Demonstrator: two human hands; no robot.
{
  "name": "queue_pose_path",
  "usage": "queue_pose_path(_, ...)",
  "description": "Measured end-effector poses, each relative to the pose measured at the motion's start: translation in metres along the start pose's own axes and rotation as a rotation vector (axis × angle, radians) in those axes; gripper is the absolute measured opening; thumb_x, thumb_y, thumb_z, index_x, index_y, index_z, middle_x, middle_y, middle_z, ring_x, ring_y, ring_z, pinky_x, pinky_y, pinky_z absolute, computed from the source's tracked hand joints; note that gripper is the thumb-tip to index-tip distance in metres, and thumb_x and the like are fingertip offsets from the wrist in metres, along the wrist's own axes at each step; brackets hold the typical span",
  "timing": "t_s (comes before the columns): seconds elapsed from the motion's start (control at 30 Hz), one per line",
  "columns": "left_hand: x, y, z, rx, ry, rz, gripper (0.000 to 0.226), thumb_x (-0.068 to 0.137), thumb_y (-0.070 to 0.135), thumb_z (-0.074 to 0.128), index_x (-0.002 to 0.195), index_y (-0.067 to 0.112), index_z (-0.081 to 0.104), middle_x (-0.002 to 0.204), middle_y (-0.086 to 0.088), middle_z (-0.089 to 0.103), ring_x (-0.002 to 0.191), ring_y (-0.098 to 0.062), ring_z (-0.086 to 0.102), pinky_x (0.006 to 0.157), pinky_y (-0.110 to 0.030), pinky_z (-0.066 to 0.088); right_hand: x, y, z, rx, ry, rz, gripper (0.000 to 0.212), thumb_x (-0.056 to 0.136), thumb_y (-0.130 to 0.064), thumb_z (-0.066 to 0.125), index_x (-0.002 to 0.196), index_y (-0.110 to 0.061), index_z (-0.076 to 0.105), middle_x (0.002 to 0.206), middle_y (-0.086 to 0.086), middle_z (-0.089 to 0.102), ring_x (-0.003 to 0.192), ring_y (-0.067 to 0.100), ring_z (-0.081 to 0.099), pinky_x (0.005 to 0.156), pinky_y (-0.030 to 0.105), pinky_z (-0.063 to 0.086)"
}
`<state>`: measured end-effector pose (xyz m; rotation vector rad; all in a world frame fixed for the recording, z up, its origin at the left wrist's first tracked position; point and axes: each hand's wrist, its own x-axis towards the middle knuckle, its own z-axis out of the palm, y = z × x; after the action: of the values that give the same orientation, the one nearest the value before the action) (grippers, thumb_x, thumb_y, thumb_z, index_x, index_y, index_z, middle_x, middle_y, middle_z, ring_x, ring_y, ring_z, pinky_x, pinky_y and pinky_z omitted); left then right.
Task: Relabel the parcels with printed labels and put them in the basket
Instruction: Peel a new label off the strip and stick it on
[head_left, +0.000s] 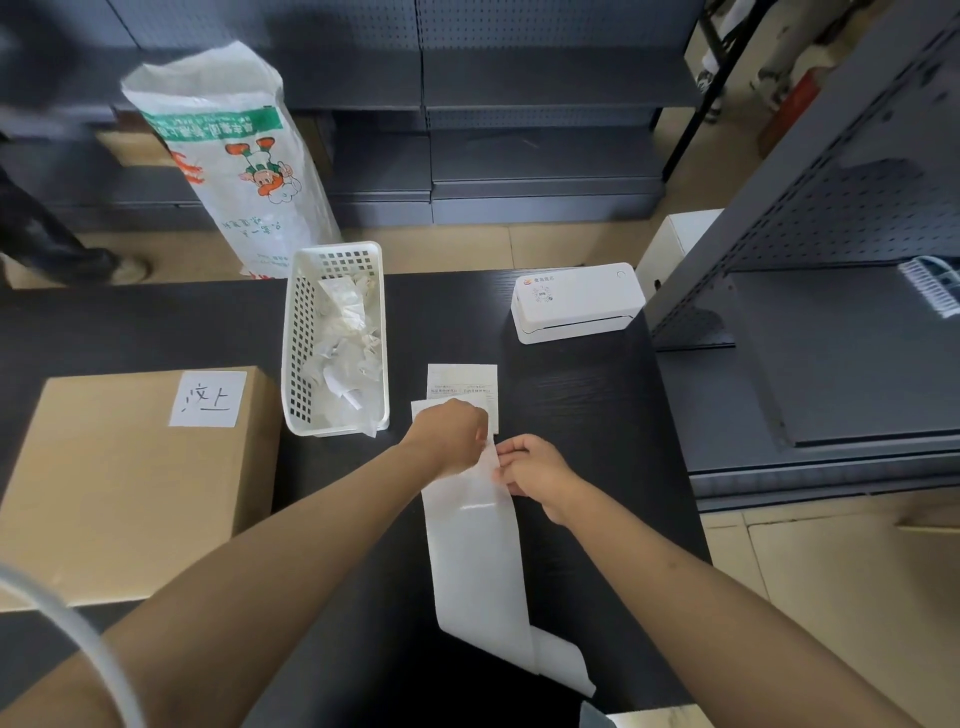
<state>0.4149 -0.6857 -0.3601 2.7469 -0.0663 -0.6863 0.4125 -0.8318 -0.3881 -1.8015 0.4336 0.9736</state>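
White label strip (475, 561) pinched between left hand (451, 437) and right hand (532, 470), fingers curled on its top edge, apparently to peel a label beside the basket (298, 338).

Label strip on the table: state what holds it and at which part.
Both hands pinch the label strip at its upper end: the left hand on the left corner, the right hand on the right edge.

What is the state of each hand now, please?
Left hand: fingers pinch the top of the label strip.
Right hand: fingers pinch the strip's right edge.
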Motion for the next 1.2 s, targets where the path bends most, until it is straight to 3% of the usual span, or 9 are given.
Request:
queue_pose_path(0.13, 0.006, -0.003, -0.010, -0.079, 0.030, -0.082, 0.006, 0.091, 0.018, 0.051, 0.094, 0.018, 0.056, 0.110, -0.005, 0.062, 0.093, -0.024, 0.059, 0.074, -0.030, 0.047, 0.001, 0.004, 0.000, -0.100, 0.089, -0.029, 0.032, 0.079, 0.001, 0.060, 0.100, -0.020, 0.049, 0.099, 0.005, 0.058, 0.085, 0.016, 0.057, 0.070, 0.028, 0.052)
queue_pose_path(0.23, 0.008, -0.008, -0.019, -0.105, 0.058, -0.141, 0.013, 0.092, 0.021, 0.051, 0.101, 0.016, 0.059, 0.108, -0.005, 0.064, 0.090, -0.022, 0.061, 0.073, -0.029, 0.049, -0.002, 0.006, -0.003, -0.304, 0.121, -0.125, 0.027, 0.083, -0.003, 0.055, 0.098, -0.021, 0.043, 0.091, 0.002, 0.055, 0.080, 0.014, 0.055, 0.064, 0.028, 0.051)
queue_pose_path(0.3, 0.009, -0.010, -0.023, -0.104, 0.079, -0.175, 0.016, 0.092, 0.020, 0.051, 0.104, 0.014, 0.059, 0.109, -0.006, 0.064, 0.089, -0.023, 0.062, 0.070, -0.029, 0.050, -0.001, 0.009, -0.003, -0.429, 0.105, -0.205, 0.025, 0.088, -0.003, 0.049, 0.099, -0.025, 0.043, 0.091, 0.002, 0.056, 0.081, 0.015, 0.056, 0.071, 0.031, 0.054)
queue_pose_path(0.4, 0.011, -0.010, -0.029, -0.093, 0.106, -0.219, 0.019, 0.091, 0.017, 0.053, 0.108, 0.013, 0.060, 0.109, -0.006, 0.065, 0.088, -0.023, 0.063, 0.065, -0.027, 0.049, -0.001, 0.010, -0.004, -0.505, 0.032, -0.255, 0.040, 0.094, -0.004, 0.044, 0.119, -0.034, 0.047, 0.103, 0.001, 0.058, 0.091, 0.014, 0.057, 0.080, 0.028, 0.052)
queue_pose_path(0.47, 0.013, -0.009, -0.033, -0.081, 0.127, -0.239, 0.020, 0.091, 0.015, 0.054, 0.109, 0.012, 0.060, 0.107, -0.006, 0.064, 0.086, -0.022, 0.063, 0.066, -0.027, 0.049, 0.001, 0.009, -0.003, -0.494, -0.011, -0.253, 0.050, 0.095, -0.004, 0.042, 0.132, -0.036, 0.048, 0.121, 0.002, 0.056, 0.106, 0.017, 0.055, 0.088, 0.026, 0.047)
queue_pose_path(0.6, 0.014, -0.011, -0.039, -0.070, 0.179, -0.276, 0.015, 0.090, 0.011, 0.051, 0.104, 0.010, 0.058, 0.099, -0.007, 0.062, 0.075, -0.019, 0.053, 0.065, -0.027, 0.043, 0.005, 0.010, -0.002, -0.540, -0.027, -0.243, 0.050, 0.098, -0.007, 0.043, 0.140, -0.034, 0.045, 0.147, -0.001, 0.043, 0.131, 0.023, 0.044, 0.106, 0.031, 0.037)
queue_pose_path(0.97, 0.018, -0.025, -0.049, -0.110, 0.282, -0.401, 0.016, 0.087, 0.005, 0.046, 0.101, 0.007, 0.054, 0.097, -0.009, 0.059, 0.077, -0.024, 0.054, 0.066, -0.031, 0.041, 0.007, 0.013, -0.008, -0.743, -0.061, -0.232, 0.055, 0.095, -0.004, 0.043, 0.143, -0.030, 0.041, 0.146, 0.004, 0.042, 0.128, 0.024, 0.046, 0.100, 0.024, 0.039)
queue_pose_path(1.13, 0.025, -0.038, -0.067, -0.102, 0.352, -0.411, 0.021, 0.090, 0.004, 0.043, 0.109, 0.003, 0.052, 0.104, -0.014, 0.058, 0.094, -0.034, 0.061, 0.070, -0.036, 0.042, 0.003, 0.017, -0.015, -0.773, -0.109, -0.190, 0.054, 0.093, 0.001, 0.043, 0.142, -0.023, 0.045, 0.147, 0.006, 0.039, 0.129, 0.024, 0.045, 0.103, 0.025, 0.037)
queue_pose_path(1.2, 0.026, -0.039, -0.072, -0.090, 0.351, -0.387, 0.019, 0.089, 0.004, 0.042, 0.105, 0.005, 0.052, 0.103, -0.012, 0.058, 0.087, -0.031, 0.059, 0.069, -0.035, 0.042, 0.001, 0.016, -0.015, -0.739, -0.124, -0.199, 0.053, 0.094, 0.001, 0.041, 0.141, -0.022, 0.046, 0.147, 0.007, 0.041, 0.127, 0.024, 0.047, 0.104, 0.025, 0.040)
